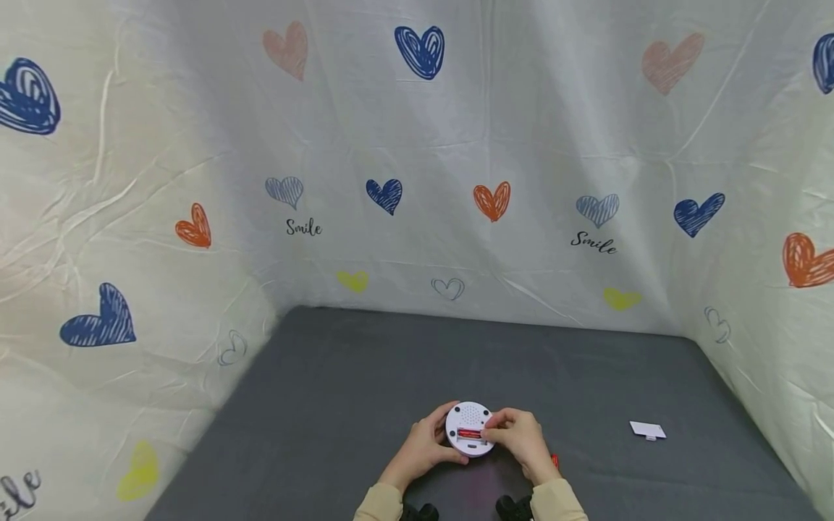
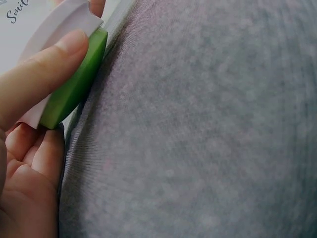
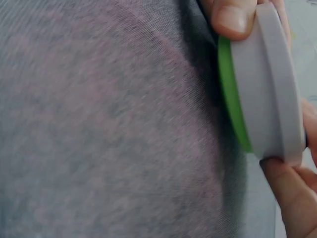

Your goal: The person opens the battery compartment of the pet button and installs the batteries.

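Head view: left hand (image 1: 422,449) grips round device (image 1: 470,416), red battery (image 1: 468,434) in slot (image 1: 469,441); right hand (image 1: 524,440) at battery, grip unclear.

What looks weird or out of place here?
A little white piece with a tab lies off to the right on the gray table. It looks like a cover for the round white device, whose red battery is showing. I see nothing spilled.

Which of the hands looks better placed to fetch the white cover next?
Probably the right hand, once it leaves the red battery: the white cover lies to its right, while the left hand grips the round white device.
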### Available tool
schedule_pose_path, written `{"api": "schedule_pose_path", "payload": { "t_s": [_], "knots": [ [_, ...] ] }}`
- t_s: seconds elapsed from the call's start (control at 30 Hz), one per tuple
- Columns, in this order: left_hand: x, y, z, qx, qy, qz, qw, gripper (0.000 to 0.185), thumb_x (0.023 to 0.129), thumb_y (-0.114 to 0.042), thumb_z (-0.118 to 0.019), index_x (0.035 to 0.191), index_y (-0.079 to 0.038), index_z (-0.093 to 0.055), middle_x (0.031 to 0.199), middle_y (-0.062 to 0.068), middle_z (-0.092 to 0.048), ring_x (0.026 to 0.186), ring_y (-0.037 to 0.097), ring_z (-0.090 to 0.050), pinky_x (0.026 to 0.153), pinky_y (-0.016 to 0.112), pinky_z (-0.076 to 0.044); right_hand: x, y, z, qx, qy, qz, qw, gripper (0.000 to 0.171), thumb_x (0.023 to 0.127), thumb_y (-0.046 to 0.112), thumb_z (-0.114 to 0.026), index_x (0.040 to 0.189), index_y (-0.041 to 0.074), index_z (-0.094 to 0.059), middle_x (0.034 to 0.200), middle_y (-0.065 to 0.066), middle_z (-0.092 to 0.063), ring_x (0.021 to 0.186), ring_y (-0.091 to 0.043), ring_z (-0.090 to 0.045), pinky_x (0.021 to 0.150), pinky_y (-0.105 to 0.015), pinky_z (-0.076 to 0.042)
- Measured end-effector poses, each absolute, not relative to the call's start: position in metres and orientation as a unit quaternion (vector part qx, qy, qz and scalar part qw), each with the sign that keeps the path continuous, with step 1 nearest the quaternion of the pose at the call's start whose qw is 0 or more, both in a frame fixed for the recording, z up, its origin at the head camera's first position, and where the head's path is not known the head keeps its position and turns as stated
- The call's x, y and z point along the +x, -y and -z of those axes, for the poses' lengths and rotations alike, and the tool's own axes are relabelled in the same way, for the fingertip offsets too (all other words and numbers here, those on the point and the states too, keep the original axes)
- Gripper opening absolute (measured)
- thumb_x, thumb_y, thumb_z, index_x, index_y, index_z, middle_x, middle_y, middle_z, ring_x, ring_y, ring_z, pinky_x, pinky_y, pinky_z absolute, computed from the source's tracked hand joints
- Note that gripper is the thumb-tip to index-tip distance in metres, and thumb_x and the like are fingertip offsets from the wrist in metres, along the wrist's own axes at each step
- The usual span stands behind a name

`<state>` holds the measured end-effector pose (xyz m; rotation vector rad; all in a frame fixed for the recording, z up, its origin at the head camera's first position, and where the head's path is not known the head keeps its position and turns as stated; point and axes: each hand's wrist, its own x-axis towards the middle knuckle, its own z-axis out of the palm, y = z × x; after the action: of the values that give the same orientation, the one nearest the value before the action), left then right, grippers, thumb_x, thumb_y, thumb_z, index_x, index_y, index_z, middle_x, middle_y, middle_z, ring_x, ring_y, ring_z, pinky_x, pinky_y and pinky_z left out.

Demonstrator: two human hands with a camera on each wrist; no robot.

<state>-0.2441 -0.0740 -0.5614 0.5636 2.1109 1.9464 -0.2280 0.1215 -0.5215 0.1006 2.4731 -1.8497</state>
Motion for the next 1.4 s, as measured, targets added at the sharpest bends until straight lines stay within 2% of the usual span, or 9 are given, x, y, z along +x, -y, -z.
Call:
{"api": "schedule_pose_path", "payload": {
  "t_s": [0.17,0.33,0.57,0.7,0.83,1.03,1.2,1.4],
  "knots": [
    [-0.245,0.074,0.563,0.191,-0.722,-0.657,0.103,0.087,0.06,0.0,-0.085,0.136,-0.006,-0.042,0.133,0.014,-0.047,0.12,0.022,-0.046,0.091,0.025,-0.044,-0.227,-0.126,0.526,0.013,-0.752,0.658,0.04,0.018,0.073,0.001,-0.075,0.084,-0.007,-0.064,0.091,-0.013,-0.065,0.081,-0.016,-0.059,0.065,-0.025,-0.05],
    [-0.245,0.074,0.563,0.194,-0.722,-0.657,0.1,0.088,0.06,0.0,-0.085,0.136,-0.004,-0.041,0.134,0.014,-0.046,0.121,0.022,-0.046,0.092,0.024,-0.043,-0.226,-0.136,0.527,-0.024,-0.725,0.686,0.056,0.029,0.077,0.003,-0.072,0.1,-0.012,-0.062,0.102,-0.018,-0.064,0.094,-0.022,-0.06,0.074,-0.025,-0.051],
    [-0.245,0.073,0.561,0.184,-0.723,-0.659,0.098,0.09,0.059,0.002,-0.085,0.137,-0.006,-0.041,0.135,0.014,-0.045,0.123,0.022,-0.043,0.094,0.025,-0.042,-0.222,-0.168,0.521,0.016,-0.749,0.661,0.036,0.037,0.079,0.009,-0.073,0.112,-0.004,-0.063,0.11,-0.017,-0.063,0.103,-0.025,-0.059,0.083,-0.035,-0.049],
    [-0.245,0.073,0.561,0.185,-0.721,-0.66,0.101,0.09,0.059,0.003,-0.084,0.137,-0.006,-0.04,0.135,0.015,-0.044,0.124,0.023,-0.042,0.094,0.025,-0.042,-0.214,-0.192,0.523,0.033,-0.749,0.661,0.038,0.041,0.08,0.009,-0.073,0.116,-0.003,-0.061,0.114,-0.017,-0.061,0.105,-0.025,-0.057,0.083,-0.034,-0.05],
    [-0.243,0.073,0.561,0.19,-0.719,-0.661,0.101,0.09,0.06,0.003,-0.084,0.137,-0.005,-0.04,0.134,0.015,-0.045,0.123,0.023,-0.043,0.094,0.025,-0.041,-0.203,-0.211,0.526,0.03,-0.762,0.646,0.029,0.043,0.078,0.009,-0.074,0.116,-0.006,-0.06,0.115,-0.019,-0.06,0.108,-0.028,-0.056,0.082,-0.031,-0.05],
    [-0.244,0.073,0.562,0.195,-0.718,-0.661,0.099,0.088,0.06,0.003,-0.084,0.137,-0.005,-0.041,0.132,0.015,-0.047,0.122,0.022,-0.044,0.093,0.024,-0.042,-0.187,-0.226,0.533,0.054,-0.784,0.618,0.028,0.046,0.076,0.014,-0.076,0.115,-0.005,-0.061,0.115,-0.017,-0.061,0.109,-0.028,-0.056,0.084,-0.034,-0.049],
    [-0.243,0.073,0.561,0.195,-0.718,-0.661,0.1,0.088,0.06,0.003,-0.084,0.137,-0.005,-0.041,0.131,0.015,-0.048,0.121,0.022,-0.045,0.092,0.024,-0.043,-0.179,-0.229,0.539,0.052,-0.806,0.589,0.036,0.05,0.073,0.016,-0.079,0.114,-0.006,-0.061,0.109,-0.018,-0.063,0.099,-0.026,-0.061,0.077,-0.03,-0.052],
    [-0.243,0.073,0.561,0.195,-0.714,-0.665,0.1,0.088,0.06,0.004,-0.084,0.137,-0.006,-0.041,0.132,0.014,-0.047,0.121,0.022,-0.046,0.092,0.024,-0.043,-0.177,-0.223,0.545,0.073,-0.827,0.557,0.016,0.051,0.064,0.014,-0.084,0.109,-0.003,-0.065,0.1,-0.013,-0.065,0.09,-0.023,-0.063,0.072,-0.029,-0.053]
  ]
}}
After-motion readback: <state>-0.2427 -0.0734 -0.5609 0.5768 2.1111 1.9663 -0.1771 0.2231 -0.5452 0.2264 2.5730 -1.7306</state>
